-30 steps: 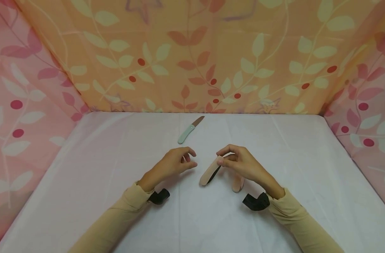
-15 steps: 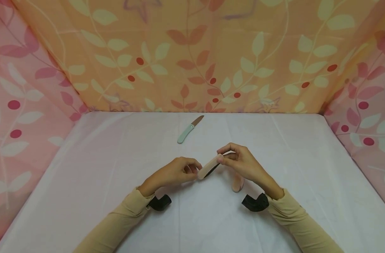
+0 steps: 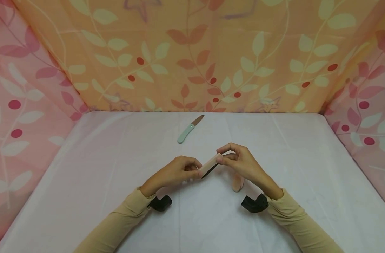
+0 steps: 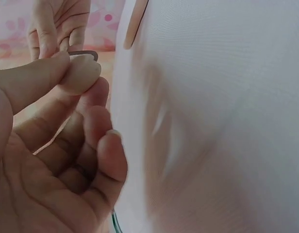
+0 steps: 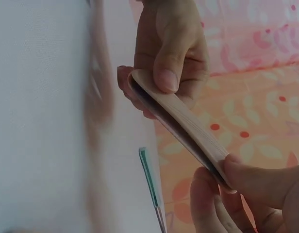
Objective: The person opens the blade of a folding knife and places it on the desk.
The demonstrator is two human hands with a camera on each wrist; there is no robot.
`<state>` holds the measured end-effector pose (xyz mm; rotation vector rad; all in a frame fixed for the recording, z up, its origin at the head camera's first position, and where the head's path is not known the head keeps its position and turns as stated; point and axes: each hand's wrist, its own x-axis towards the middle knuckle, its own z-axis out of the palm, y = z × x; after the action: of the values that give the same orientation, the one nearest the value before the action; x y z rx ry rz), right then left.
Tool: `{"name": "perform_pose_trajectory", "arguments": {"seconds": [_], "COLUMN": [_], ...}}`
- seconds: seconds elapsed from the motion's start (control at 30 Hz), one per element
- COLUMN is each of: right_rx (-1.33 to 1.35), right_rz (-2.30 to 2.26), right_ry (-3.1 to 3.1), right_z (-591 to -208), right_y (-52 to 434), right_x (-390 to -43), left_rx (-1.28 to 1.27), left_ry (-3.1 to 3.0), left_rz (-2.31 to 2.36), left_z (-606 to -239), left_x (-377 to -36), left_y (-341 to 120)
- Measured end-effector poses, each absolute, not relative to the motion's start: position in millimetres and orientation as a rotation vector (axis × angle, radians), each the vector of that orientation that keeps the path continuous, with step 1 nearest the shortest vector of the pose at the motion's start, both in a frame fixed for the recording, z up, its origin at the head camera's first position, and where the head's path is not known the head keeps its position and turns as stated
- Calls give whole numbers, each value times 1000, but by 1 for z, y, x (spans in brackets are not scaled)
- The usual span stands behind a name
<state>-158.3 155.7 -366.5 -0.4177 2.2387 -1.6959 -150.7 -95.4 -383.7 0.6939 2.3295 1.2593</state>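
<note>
Both hands hold one slim, pale wood-look strip [image 3: 209, 165] with rounded ends and a dark slot along one long edge. My left hand [image 3: 174, 171] pinches its lower left end between thumb and fingers. At the upper right end, my right hand [image 3: 243, 160] pinches it the same way. Raised over the table, the strip slants between them; the right wrist view shows its dark slot [image 5: 178, 128] lengthwise. The strip's kind cannot be told. Below my right hand lies another pale, round-ended piece [image 3: 238, 182], partly hidden by that hand.
A small knife [image 3: 186, 133] with a mint-green handle and brownish blade lies farther back on the white cloth-covered table [image 3: 116, 140]. Floral fabric [image 3: 192, 56] stands along the back and both sides. Black wrist mounts [image 3: 254, 203] sit under the cuffs.
My left hand has moved right and now pinches the strip's free end, which it was apart from a second ago. That lower end has risen slightly. My right hand keeps its hold.
</note>
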Motion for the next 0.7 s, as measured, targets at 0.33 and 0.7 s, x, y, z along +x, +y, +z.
{"name": "perform_pose_trajectory", "arguments": {"seconds": [0.33, 0.7], "right_rx": [-413, -433], "right_rz": [-1776, -1655], "right_ry": [2155, 2136], "right_z": [-372, -373], "right_y": [152, 148], "right_x": [-158, -156], "left_rx": [708, 696], "left_ry": [2355, 2363], "left_rz": [1341, 1383], "left_z": [-380, -381], "left_x": [-149, -149], "left_y": [-95, -94]}}
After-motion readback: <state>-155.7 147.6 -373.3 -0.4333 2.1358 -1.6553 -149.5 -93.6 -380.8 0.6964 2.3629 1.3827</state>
